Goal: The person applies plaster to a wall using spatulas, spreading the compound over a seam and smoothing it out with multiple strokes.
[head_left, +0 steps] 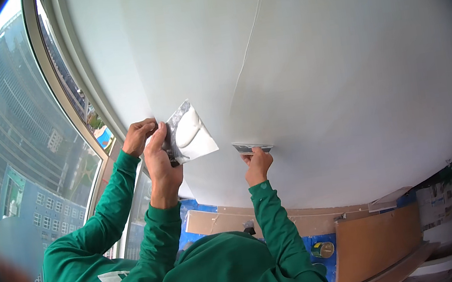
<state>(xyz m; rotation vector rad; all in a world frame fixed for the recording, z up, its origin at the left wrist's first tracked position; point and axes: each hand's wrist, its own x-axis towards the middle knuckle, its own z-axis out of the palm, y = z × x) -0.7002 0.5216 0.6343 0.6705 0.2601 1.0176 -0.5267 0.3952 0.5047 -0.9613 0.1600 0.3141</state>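
Observation:
My left hand [161,163] grips a wide putty knife [177,146], its blade tilted up in front of the wall. A thick smear of white filler [196,139] lies across the blade. My right hand [258,166] is closed around a second wide putty knife [243,148]. That blade is seen nearly edge-on, close to the pale wall [332,81]; whether it touches cannot be told. A thin raised line [251,35] runs down the wall and fades above this blade.
At my left, a co-worker in green has a hand [139,137] near the wall, beside my left hand. A tall window [22,111] stands beyond. Below are brown boards [380,246], blue floor covering [192,207] and a tin [323,249].

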